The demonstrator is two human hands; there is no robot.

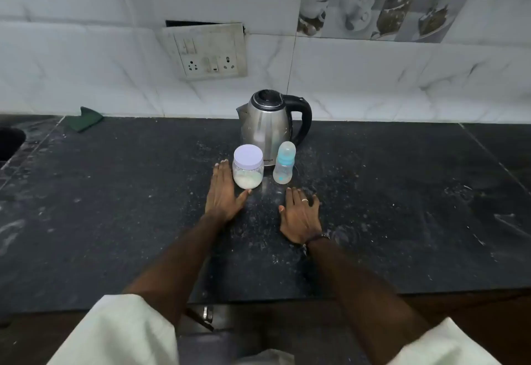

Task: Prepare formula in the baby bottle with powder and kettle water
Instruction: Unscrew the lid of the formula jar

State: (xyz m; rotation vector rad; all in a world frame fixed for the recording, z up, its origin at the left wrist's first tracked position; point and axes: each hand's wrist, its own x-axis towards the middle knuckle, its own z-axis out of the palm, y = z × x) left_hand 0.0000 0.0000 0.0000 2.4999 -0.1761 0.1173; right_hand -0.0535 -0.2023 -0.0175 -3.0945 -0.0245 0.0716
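One baby bottle stands upright on the dark countertop, long axis vertical, its capped top pointing up. Just left of it stands the powder jar, lid on, white powder in its base. Close behind both is the steel kettle, spout pointing left, handle right. The left hand lies flat with fingers straight beside the jar; the right hand lies flat, fingers spread, near the bottle.
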